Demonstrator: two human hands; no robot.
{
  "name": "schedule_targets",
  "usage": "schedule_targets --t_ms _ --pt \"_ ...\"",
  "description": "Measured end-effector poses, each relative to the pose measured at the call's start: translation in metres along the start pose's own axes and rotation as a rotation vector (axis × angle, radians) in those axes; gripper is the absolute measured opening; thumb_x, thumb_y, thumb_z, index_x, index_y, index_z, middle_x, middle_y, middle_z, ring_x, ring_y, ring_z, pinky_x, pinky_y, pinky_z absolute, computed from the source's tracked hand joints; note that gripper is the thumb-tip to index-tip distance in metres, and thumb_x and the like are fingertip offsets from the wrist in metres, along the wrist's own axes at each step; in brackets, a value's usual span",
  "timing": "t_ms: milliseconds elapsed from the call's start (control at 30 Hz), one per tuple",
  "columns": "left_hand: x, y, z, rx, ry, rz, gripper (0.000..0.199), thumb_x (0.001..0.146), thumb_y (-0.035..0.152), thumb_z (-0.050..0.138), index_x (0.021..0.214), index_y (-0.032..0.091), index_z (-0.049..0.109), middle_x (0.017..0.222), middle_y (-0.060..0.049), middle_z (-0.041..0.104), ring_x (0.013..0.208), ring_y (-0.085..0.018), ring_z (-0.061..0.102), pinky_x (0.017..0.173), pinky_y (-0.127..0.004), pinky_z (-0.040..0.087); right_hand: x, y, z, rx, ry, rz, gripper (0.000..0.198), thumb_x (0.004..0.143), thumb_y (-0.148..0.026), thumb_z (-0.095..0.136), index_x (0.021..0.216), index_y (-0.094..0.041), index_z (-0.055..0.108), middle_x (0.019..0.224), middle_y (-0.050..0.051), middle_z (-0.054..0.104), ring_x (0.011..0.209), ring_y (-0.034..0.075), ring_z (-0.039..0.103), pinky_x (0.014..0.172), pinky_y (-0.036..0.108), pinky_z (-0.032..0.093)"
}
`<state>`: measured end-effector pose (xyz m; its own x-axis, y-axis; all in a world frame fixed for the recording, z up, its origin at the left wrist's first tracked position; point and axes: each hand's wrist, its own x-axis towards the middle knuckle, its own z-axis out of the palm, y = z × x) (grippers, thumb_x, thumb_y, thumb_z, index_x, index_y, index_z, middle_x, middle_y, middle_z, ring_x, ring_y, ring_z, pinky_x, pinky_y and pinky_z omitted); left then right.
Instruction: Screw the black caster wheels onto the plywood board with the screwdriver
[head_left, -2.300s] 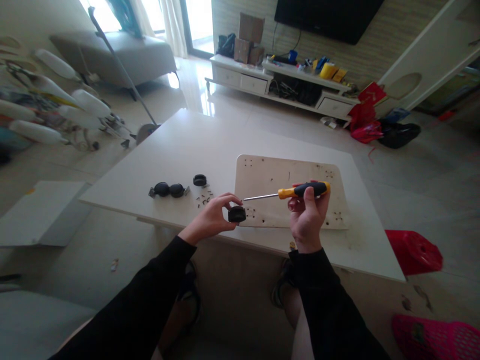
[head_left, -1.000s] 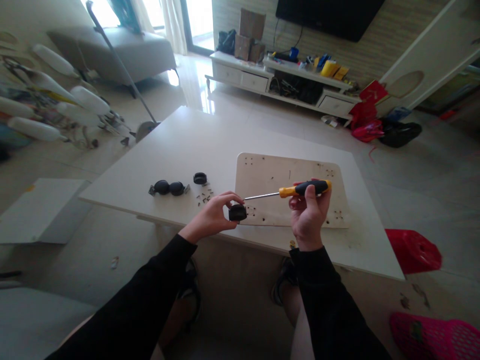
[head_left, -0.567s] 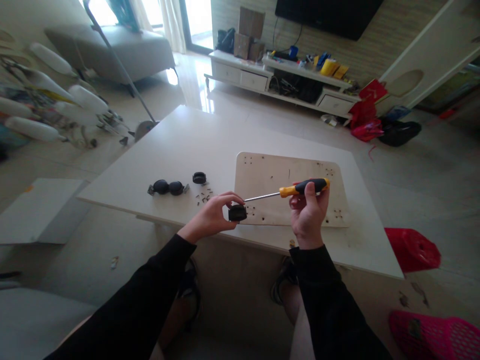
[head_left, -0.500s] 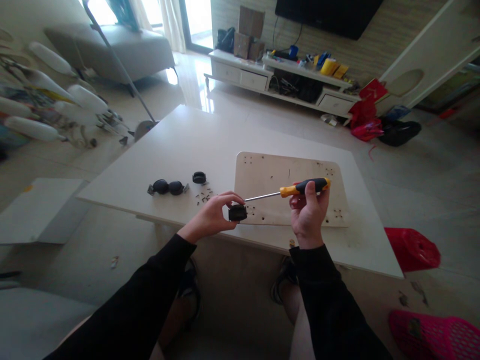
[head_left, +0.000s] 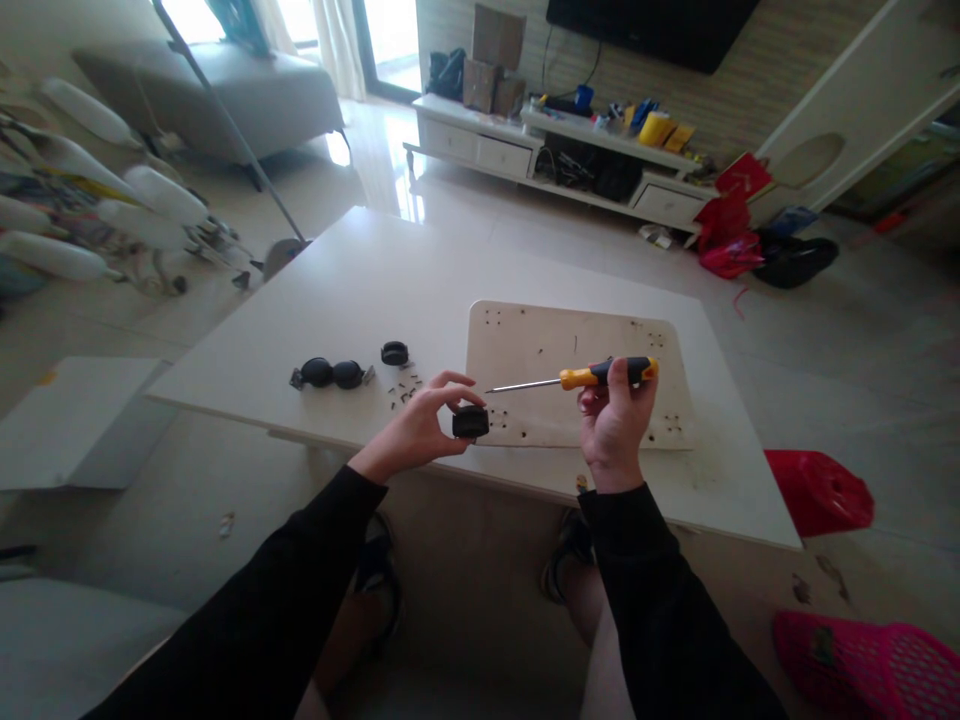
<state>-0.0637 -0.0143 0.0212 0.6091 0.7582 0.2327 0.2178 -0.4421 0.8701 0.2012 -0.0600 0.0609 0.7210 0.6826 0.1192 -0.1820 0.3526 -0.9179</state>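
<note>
Between the thumb and fingers of my left hand [head_left: 420, 425] is a black caster wheel [head_left: 470, 422], at the near left corner of a pale board [head_left: 570, 350]. My right hand [head_left: 616, 425] grips a screwdriver [head_left: 607, 372] by its yellow and black handle. Its shaft points left, and the tip hovers just above the caster, close to my left fingers. Groups of small holes mark the board's corners. Left of my left hand lie several small screws [head_left: 405, 392], another caster [head_left: 394, 353] and a pair of casters [head_left: 332, 374] set side by side.
Everything lies on a white table [head_left: 390, 270]. A red stool or bucket [head_left: 817, 490] stands beyond its right edge, with a pink basket [head_left: 862, 660] below. A white box [head_left: 82, 420] is on the floor at left. A low TV cabinet [head_left: 480, 140] stands at the back.
My left index finger has lifted, and the screwdriver tip now shows free of the fingers. The whole view has shifted slightly. Both hands keep their holds.
</note>
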Motion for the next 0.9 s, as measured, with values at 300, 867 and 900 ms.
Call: schedule_targets --t_ms 300,867,900 --pt "0.008 -0.019 0.010 0.011 0.152 -0.069 0.038 0.076 0.012 0.082 0.112 0.022 0.077 0.109 -0.005 0.074 0.102 -0.022 0.072 0.097 -0.043 0.062 0.006 -0.001 -0.007 -0.065 0.078 -0.104 0.060 0.080 -0.060 0.090 0.105 -0.029 0.045 0.079 -0.013 0.071 0.045 0.003 0.056 0.042 0.016 0.043" --pt "0.038 -0.022 0.054 0.031 0.046 -0.119 0.034 0.075 0.023 0.085 0.108 0.022 0.078 0.113 -0.008 0.079 0.107 -0.027 0.074 0.106 -0.050 0.059 0.002 -0.016 -0.021 -0.126 -0.083 -0.110 0.053 0.086 -0.055 0.087 0.098 -0.029 0.042 0.076 -0.014 0.066 0.045 0.004 0.058 0.040 0.016 0.042" --pt "0.039 -0.022 0.056 0.046 0.043 -0.122 0.034 0.075 0.024 0.085 0.108 0.022 0.078 0.112 -0.007 0.079 0.107 -0.027 0.073 0.105 -0.050 0.058 0.001 -0.017 -0.021 -0.127 -0.091 -0.108 0.052 0.087 -0.055 0.086 0.098 -0.030 0.042 0.077 -0.014 0.066 0.045 0.003 0.057 0.041 0.016 0.042"
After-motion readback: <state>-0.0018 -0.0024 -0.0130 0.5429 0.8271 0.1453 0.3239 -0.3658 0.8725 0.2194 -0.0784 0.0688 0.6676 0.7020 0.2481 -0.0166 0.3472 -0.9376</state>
